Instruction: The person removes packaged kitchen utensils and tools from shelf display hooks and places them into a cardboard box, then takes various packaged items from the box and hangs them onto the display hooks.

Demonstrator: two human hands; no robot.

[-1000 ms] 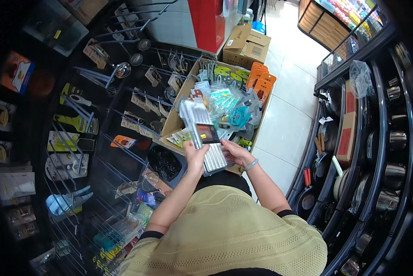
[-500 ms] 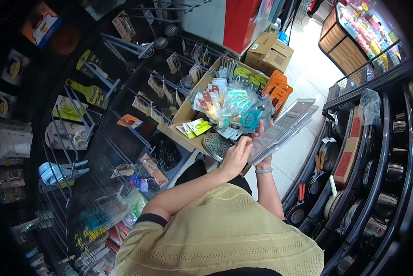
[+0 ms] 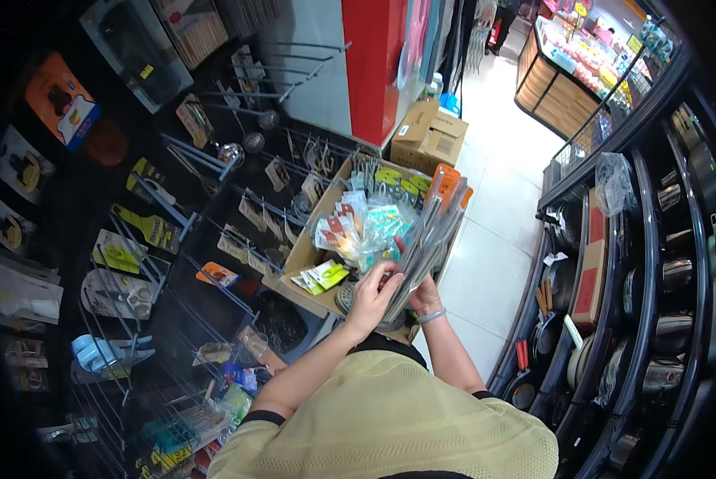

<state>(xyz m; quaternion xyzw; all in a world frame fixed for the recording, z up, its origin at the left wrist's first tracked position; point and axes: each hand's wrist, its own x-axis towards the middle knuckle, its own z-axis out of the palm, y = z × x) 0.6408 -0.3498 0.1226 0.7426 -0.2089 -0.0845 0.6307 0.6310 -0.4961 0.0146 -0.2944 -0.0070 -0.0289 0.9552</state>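
Note:
Between my hands is a stack of flat, clear plastic packages (image 3: 422,259), tilted up on edge; what is inside them cannot be made out. My left hand (image 3: 371,297) has its fingers closed on the stack's lower left side. Wearing a grey wristband, my right hand (image 3: 427,297) grips the stack from the right and behind, with most of its fingers hidden. Just beyond lies an open cardboard box (image 3: 300,254) full of packaged goods: teal packs (image 3: 386,226), red-and-white carded packs (image 3: 344,227), yellow-green packs (image 3: 323,275) and orange cards (image 3: 446,182).
On the left, a dark display wall with metal hooks (image 3: 254,211) carries hanging kitchen tools. A closed carton (image 3: 430,137) stands behind the open box. To the right, racks (image 3: 641,263) hold pans and pots beside a tiled floor (image 3: 486,263). A person stands far off in the aisle.
The stack has swung from lying tilted to the right to standing more on edge, and has shifted left nearer my body. My left hand has moved to its left side. The view has also shifted.

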